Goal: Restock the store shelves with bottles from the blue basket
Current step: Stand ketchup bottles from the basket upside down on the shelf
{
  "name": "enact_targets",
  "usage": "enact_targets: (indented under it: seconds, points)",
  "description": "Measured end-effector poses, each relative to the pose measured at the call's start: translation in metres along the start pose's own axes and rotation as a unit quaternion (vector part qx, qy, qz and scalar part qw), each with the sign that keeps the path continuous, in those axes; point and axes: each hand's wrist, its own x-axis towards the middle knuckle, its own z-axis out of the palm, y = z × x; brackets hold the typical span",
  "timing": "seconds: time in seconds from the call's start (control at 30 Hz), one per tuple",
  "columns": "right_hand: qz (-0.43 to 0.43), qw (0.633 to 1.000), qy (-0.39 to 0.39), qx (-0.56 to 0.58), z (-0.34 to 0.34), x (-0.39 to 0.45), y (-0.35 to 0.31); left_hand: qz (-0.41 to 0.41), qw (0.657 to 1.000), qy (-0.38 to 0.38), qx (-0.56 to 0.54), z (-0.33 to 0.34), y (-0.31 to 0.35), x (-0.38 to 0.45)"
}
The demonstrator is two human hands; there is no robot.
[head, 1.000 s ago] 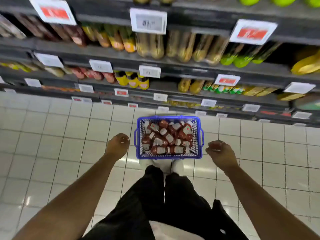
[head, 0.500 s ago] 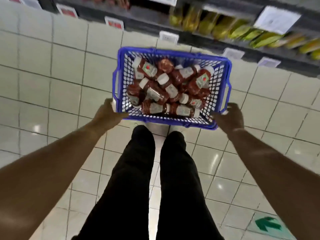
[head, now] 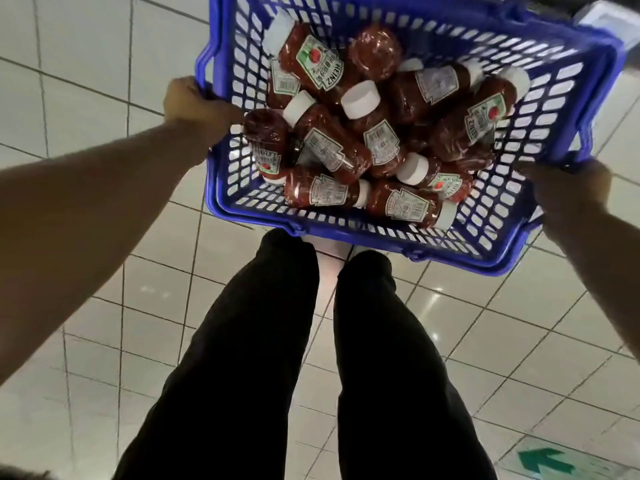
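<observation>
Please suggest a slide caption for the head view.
Both hands, left hand and right hand, grip blue plastic basket of red ketchup bottles.

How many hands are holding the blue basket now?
2. The left hand grips the left rim of the blue basket; the right hand holds its near right corner. None hidden.

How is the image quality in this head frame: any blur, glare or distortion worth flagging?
Head view: wide-angle bend curves the floor tile lines; soft glare patches on the tiles; bottles fairly sharp, labels partly readable; left hand and right hand, gripping the basket, are dim and slightly soft; trousers near black, without detail.
</observation>
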Motion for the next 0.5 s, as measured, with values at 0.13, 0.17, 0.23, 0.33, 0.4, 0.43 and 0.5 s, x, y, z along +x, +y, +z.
enact_targets:
  seconds: [0.13,0.17,0.23,0.33,0.4,0.43,0.5]
  points:
    - [0.026,0.999,0.008,0.02,-0.003,-0.019,-0.017,-0.028,0.999,0.017,-0.003,-0.003,0.006,-0.008]
    - [0.035,0.999,0.018,0.024,-0.004,-0.027,-0.025,-0.025,0.999,0.022,-0.004,-0.006,0.007,-0.015]
    - [0.045,0.998,0.038,0.005,-0.01,-0.042,-0.034,-0.018,1.0,0.022,-0.001,-0.015,0.003,-0.032]
    - [0.032,0.998,0.039,-0.033,-0.03,-0.061,-0.043,-0.018,0.999,0.033,-0.014,-0.039,-0.014,-0.062]
    - [0.004,0.997,0.032,-0.065,-0.053,-0.081,-0.056,-0.026,0.998,0.048,-0.027,-0.067,-0.023,-0.096]
    - [-0.018,0.996,0.028,-0.085,-0.067,-0.094,-0.065,-0.03,0.997,0.057,-0.037,-0.084,-0.028,-0.117]
    - [-0.058,0.992,0.024,-0.111,-0.098,-0.128,-0.085,-0.052,0.993,0.076,-0.074,-0.121,-0.041,-0.165]
